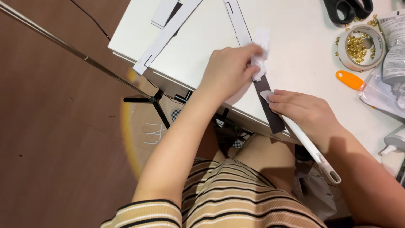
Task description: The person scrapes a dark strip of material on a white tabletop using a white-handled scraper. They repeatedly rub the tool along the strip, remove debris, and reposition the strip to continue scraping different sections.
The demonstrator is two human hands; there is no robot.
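Left hand (pixel 230 67) pinching crumpled white paper (pixel 260 50), right hand (pixel 306 109) gripping white spatula (pixel 310 147)

Clear plastic bag (pixel 382 95) at right table edge, white printed packets (pixel 394 46) above it

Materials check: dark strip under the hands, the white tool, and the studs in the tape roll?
Dark strip: looks like thin card or paper, matte; it lies flat, and white backing peels off under the left hand.
White tool, held by the right hand: likely plastic, smooth with a slight sheen, with a hang-hole at its end.
Studs: probably brass-coloured metal, shiny gold glints.
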